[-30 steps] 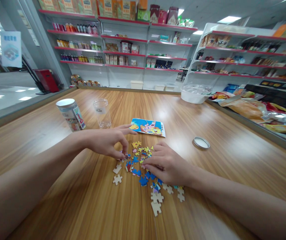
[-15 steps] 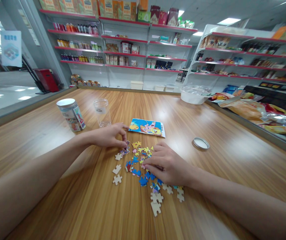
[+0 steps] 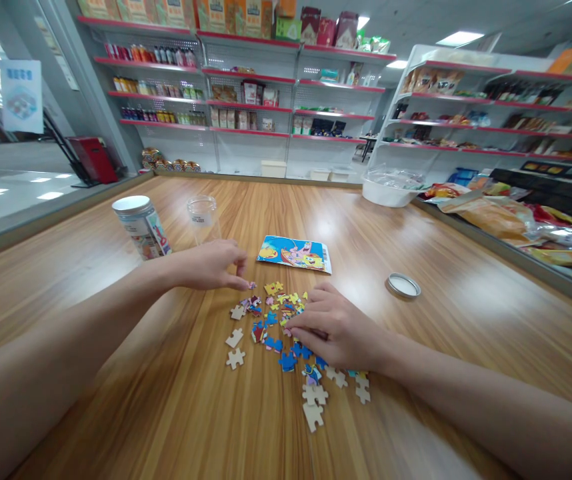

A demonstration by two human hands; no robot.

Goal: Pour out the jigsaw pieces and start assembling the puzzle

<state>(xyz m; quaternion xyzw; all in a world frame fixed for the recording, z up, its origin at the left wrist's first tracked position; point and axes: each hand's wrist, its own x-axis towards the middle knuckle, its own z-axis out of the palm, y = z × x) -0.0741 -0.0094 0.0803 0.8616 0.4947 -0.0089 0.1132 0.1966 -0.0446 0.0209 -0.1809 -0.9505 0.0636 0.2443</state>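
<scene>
My left hand (image 3: 215, 264) is closed in a pinch over the upper left side of the loose pieces. A small purple puzzle piece (image 3: 252, 285) shows at its thumb tip. My right hand (image 3: 339, 327) rests on the right side of the pile with curled fingers, their tips among the pieces; what they grip, if anything, is hidden. Between the hands lie yellow puzzle pieces (image 3: 273, 288) and blue puzzle pieces (image 3: 287, 361). Several pieces lie with the bare wood side up, such as a plain piece (image 3: 235, 358). Behind them is a picture card (image 3: 295, 254) with cartoon figures.
A printed can (image 3: 142, 228) with a white lid stands at the left, beside a clear plastic jar (image 3: 202, 215) partly behind my left hand. A round metal-rimmed lid (image 3: 403, 285) lies at the right. Farther back are a white basket (image 3: 391, 191) and snack packets (image 3: 496, 217).
My left hand has shifted slightly up and left, away from the purple pieces, with one small piece at its thumb tip. My right hand stays in place.
</scene>
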